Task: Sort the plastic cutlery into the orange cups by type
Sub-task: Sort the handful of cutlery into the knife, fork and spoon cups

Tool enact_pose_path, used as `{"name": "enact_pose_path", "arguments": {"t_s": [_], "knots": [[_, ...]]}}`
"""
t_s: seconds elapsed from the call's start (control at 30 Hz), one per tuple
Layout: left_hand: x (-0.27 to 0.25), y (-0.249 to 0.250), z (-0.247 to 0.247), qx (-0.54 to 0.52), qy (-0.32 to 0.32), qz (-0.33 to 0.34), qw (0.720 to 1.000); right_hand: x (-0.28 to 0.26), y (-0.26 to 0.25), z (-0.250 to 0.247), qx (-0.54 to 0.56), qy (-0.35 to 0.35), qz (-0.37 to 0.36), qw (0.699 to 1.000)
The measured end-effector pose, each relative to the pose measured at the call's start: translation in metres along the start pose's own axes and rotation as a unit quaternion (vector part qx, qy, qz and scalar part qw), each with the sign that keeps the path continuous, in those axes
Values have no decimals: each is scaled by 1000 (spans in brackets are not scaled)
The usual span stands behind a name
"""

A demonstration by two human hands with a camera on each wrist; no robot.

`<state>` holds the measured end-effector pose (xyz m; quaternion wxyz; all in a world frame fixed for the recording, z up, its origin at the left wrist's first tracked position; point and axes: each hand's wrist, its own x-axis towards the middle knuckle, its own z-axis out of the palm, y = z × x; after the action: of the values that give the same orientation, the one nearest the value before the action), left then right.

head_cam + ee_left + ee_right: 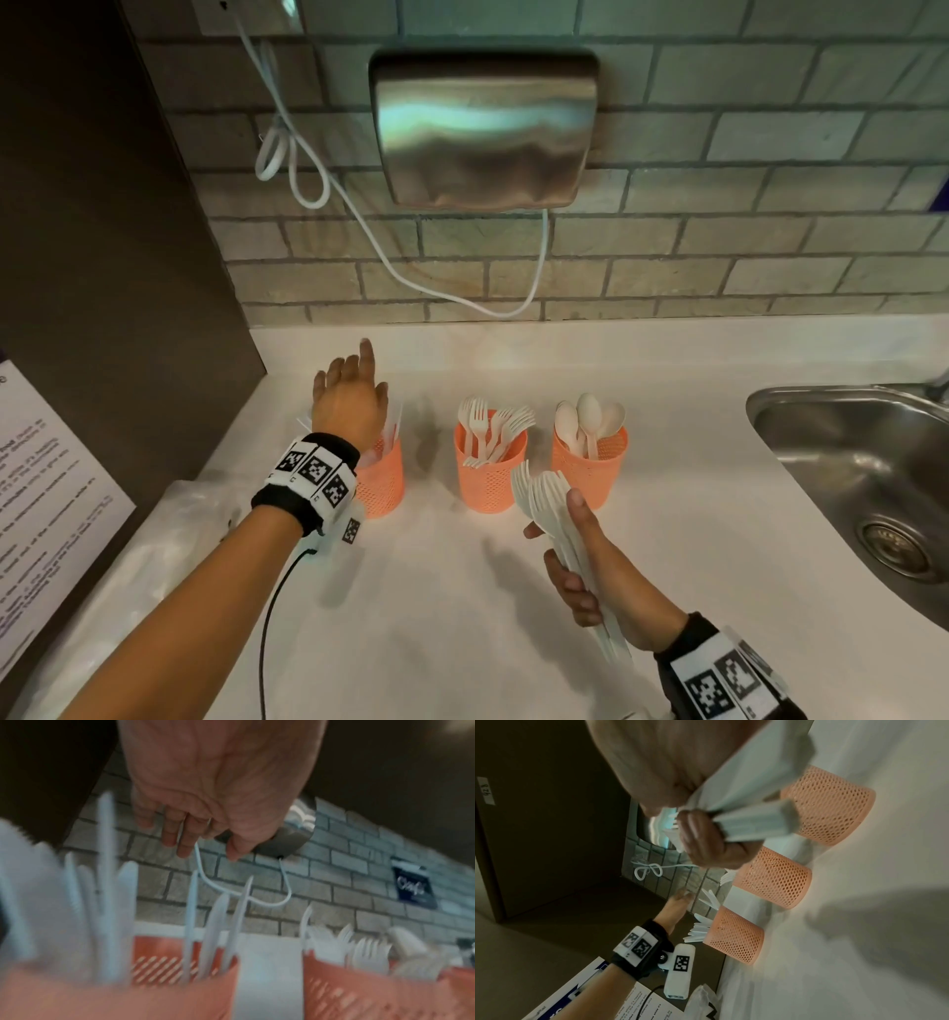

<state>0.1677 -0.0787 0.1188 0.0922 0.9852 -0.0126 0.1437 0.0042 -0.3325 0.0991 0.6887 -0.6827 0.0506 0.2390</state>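
Three orange mesh cups stand in a row on the white counter (pixel 462 591). The left cup (pixel 382 485) holds knives (pixel 107 902), the middle cup (pixel 490 478) forks (pixel 493 426), the right cup (pixel 598 462) spoons (pixel 588 416). My left hand (pixel 352 390) hovers just above the knife cup with loosely extended fingers and holds nothing. It hides part of that cup. My right hand (pixel 583 560) grips a bundle of white cutlery (pixel 544 498), fork tines up, in front of the fork and spoon cups. The right wrist view shows the fingers (pixel 706 841) wrapped round the handles (pixel 754 821).
A steel sink (pixel 847 462) is set into the counter at the right. A metal dispenser (pixel 482 128) with a looping white cable (pixel 359 216) hangs on the brick wall. A clear plastic bag (pixel 154 539) and a printed notice (pixel 41 488) lie at the left, by a dark panel.
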Motion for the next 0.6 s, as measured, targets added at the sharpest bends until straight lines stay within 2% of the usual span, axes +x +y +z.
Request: {"name": "enact_pose_path", "arguments": {"t_s": [0.1, 0.13, 0.23, 0.3, 0.4, 0.47, 0.6], "knots": [[-21, 23, -24, -198, 65, 38, 977, 3, 2, 0, 53, 6, -6, 999], [-33, 33, -30, -272, 55, 43, 960, 5, 2, 1, 61, 10, -11, 998], [-76, 63, -36, -449, -41, 44, 891, 9, 3, 6, 49, 28, -25, 998], [-104, 81, -26, -496, -105, 37, 861, 10, 2, 10, 38, 44, -45, 997], [-138, 107, -10, -518, -171, -13, 838, 10, 2, 17, 10, 65, -83, 994], [-149, 123, 1, -542, -169, -36, 822, 8, 3, 22, 4, 65, -99, 993], [-146, 137, 15, -562, -117, -97, 813, 3, 4, 26, 8, 76, -123, 989]]}}
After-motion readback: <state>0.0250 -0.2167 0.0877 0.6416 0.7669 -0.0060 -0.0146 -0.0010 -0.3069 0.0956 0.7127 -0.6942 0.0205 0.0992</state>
